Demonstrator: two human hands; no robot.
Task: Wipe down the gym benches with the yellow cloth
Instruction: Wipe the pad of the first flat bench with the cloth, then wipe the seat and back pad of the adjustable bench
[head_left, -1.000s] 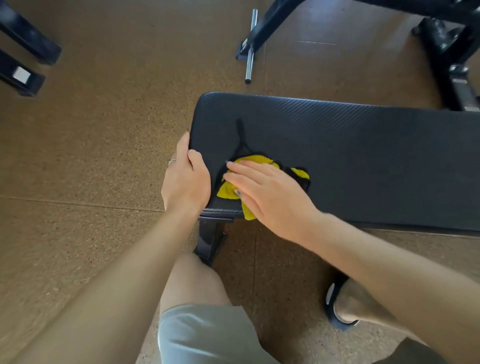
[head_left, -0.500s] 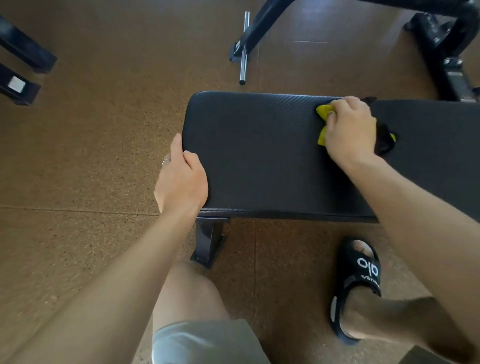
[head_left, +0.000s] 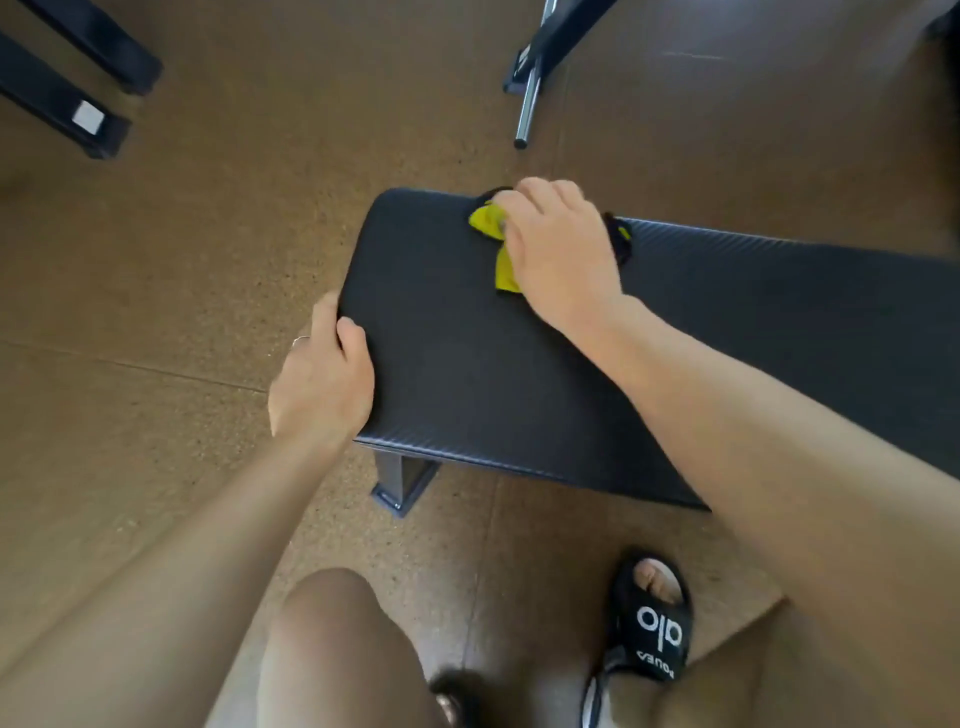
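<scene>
- Brown speckled floor (head_left: 156, 291) all round, with seam lines crossing it.
- Black bench (head_left: 519, 364) is the landmark: padded, ribbed top, running from its near-left end off toward the right edge of view.
- Bench leg (head_left: 402, 480) shows under the bench's near-left corner, standing on the floor.
- Left hand (head_left: 322, 387) grips the bench's left end: thumb lies on the top, fingers wrap over the edge. A ring shows on one finger.
- Right hand (head_left: 558, 252) is on the bench top near the far edge, toward the left end, fingers curled down over the cloth (head_left: 493, 228) and pressing it onto the pad.
- Cloth is yellow with dark trim, bunched; yellow shows left of the hand, dark trim on both sides.
- Steel bar (head_left: 527, 111) lies on the floor beyond the bench's far edge, beside a black frame foot (head_left: 550, 41).
- Two black feet (head_left: 67, 109) of other equipment sit on the floor well left of and beyond the bench.
- Black slide (head_left: 654, 623) with white lettering is on the floor on the near side of the bench, toes showing.
- Bare knee (head_left: 332, 613) shows on the bench's near side, left of the slide.
</scene>
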